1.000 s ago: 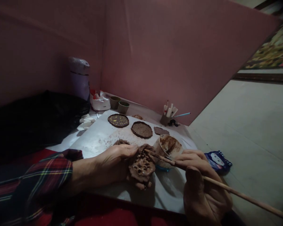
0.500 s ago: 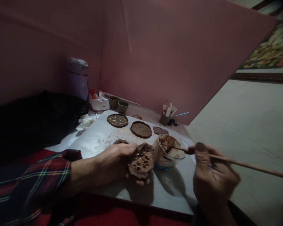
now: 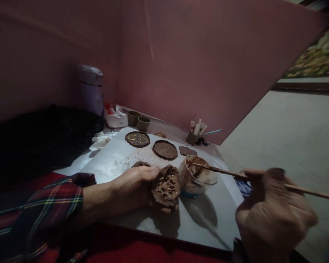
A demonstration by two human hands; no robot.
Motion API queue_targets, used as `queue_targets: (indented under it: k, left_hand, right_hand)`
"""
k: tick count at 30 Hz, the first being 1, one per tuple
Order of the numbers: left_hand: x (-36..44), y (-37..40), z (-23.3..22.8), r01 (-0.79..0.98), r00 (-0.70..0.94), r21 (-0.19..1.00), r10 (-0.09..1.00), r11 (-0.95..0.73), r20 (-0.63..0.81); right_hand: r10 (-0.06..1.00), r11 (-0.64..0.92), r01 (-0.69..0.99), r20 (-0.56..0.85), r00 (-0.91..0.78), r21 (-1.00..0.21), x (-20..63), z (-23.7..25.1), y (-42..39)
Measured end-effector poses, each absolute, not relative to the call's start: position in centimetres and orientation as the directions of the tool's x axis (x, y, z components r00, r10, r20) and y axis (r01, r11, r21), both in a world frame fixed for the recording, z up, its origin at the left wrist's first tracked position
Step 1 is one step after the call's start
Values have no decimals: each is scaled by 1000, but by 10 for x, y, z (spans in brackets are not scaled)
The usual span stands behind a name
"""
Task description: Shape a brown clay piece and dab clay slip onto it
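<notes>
Gripping a lumpy brown clay piece, the left hand rests on the white worktop. The right hand pinches a long wooden stick, tip inside a clay-smeared white cup.

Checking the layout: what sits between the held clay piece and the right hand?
The smeared cup, touching the clay piece, stick tip inside; head view.

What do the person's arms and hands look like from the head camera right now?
The left hand is bare, with no glove; its forearm emerges from a red plaid sleeve crossed by dark, yellow and green stripes. The right hand is also bare and motion-blurred; only a dark edge shows at its wrist, too dim to identify.
</notes>
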State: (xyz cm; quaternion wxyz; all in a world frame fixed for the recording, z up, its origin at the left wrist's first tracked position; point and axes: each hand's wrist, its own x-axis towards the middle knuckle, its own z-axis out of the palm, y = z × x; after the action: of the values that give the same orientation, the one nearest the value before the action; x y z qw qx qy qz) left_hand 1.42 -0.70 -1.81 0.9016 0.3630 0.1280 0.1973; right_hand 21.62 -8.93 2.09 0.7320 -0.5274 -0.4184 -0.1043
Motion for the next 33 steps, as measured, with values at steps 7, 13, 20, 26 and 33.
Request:
queue_targets:
  k: [7,13,20,26,33]
  left_hand:
    - [15,-8,-15,-284,898,684,437,672,-56]
    - [14,-7,-16,-276,887,685,454,674,-89]
    - [15,-6,-16,-266,865,718,489,642,-116]
    - [15,-8,-12,-236,847,760,511,606,-145]
    - [15,-7,-15,-221,849,760,505,612,-159]
  right_hand:
    - [302,698,539,877,375,-471,196,17,-98]
    - [455,689,593,885,95,-418,202,2,-107]
    - [509,619,653,856,87,-435,190,7,-110]
    - [543,603,637,832,114,-481,183,6,-111]
    - [587,602,594,800,124,-534,187,6,-107]
